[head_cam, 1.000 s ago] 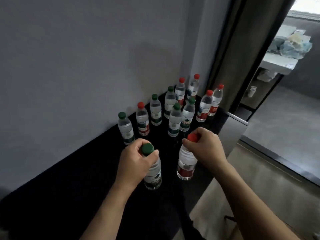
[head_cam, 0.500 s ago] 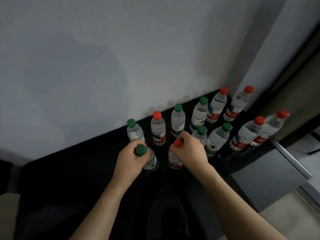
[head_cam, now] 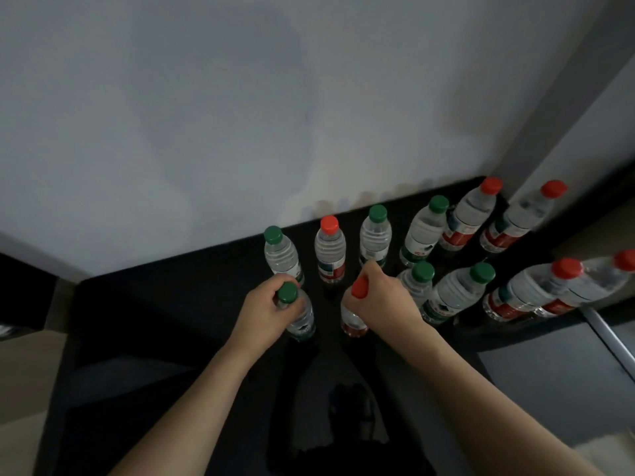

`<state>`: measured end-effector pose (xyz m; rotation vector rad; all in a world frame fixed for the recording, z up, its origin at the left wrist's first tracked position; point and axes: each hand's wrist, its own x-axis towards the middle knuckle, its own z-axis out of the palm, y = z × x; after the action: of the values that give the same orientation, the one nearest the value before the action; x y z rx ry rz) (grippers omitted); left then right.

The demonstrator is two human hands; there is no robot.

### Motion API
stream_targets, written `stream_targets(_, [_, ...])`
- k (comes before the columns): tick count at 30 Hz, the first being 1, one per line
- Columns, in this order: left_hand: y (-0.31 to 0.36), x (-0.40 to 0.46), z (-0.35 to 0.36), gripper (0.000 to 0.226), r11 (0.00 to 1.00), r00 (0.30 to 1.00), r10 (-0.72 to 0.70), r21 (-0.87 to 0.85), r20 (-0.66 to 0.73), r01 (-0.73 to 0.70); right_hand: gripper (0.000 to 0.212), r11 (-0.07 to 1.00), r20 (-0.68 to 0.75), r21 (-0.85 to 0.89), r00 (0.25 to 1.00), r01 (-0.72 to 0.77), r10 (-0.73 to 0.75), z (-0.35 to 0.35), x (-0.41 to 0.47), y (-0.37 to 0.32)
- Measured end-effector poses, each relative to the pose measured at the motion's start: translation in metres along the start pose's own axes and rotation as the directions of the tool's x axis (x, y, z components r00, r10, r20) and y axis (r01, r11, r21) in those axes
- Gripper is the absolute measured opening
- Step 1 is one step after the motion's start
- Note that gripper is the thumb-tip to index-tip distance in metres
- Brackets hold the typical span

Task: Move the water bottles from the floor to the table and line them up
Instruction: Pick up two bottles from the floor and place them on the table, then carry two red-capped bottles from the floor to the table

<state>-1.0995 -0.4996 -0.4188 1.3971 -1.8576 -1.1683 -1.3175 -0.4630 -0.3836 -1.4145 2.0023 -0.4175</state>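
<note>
My left hand [head_cam: 263, 309] grips the neck of a green-capped water bottle [head_cam: 302, 319] that stands on the black table [head_cam: 154, 304]. My right hand [head_cam: 385, 300] grips the top of a red-capped bottle [head_cam: 352, 322] just to its right, also on the table. Behind them, along the wall, stand several more bottles: a green-capped one [head_cam: 281, 255], a red-capped one [head_cam: 330, 250], another green-capped one [head_cam: 376, 237], and others with green and red caps further right. A second row holds two green-capped bottles [head_cam: 457, 292] and two red-capped ones [head_cam: 536, 290].
A grey wall [head_cam: 240, 115] rises directly behind the table. The table's left edge [head_cam: 68, 304] and right end near a metal rail [head_cam: 611, 338] bound the surface. The dark tabletop in front of my hands reflects my arms.
The view has tilted down and closed in on the table. Both hands still hold their bottles, now lower and nearer the back row, standing on the tabletop.
</note>
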Motion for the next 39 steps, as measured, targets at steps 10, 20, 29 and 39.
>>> stream_targets(10, [0.01, -0.013, 0.0, 0.026, 0.998, 0.998, -0.046, -0.048, -0.036, 0.044, 0.044, 0.926, -0.083, -0.366, 0.987, 0.095, -0.134, -0.022, -0.002, -0.024])
stream_targets(20, [-0.008, -0.065, -0.071, 0.042, 0.914, 0.893, 0.098, 0.394, -0.44, 0.094, 0.057, 0.832, -0.127, -0.219, 0.831, 0.51, -0.542, 0.009, -0.022, -0.09])
stream_targets(29, [-0.03, -0.166, -0.17, 0.034, 0.834, 0.776, 0.113, 0.484, -0.621, 0.266, 0.054, 0.709, 0.056, -0.238, 0.738, 0.664, -0.673, 0.087, -0.079, -0.182])
stream_targets(39, [-0.091, -0.363, -0.298, 0.031, 0.754, 0.556, 0.065, 0.406, -0.829, 0.516, 0.058, 0.584, 0.24, -0.176, 0.609, 0.793, -0.756, 0.226, -0.2, -0.309])
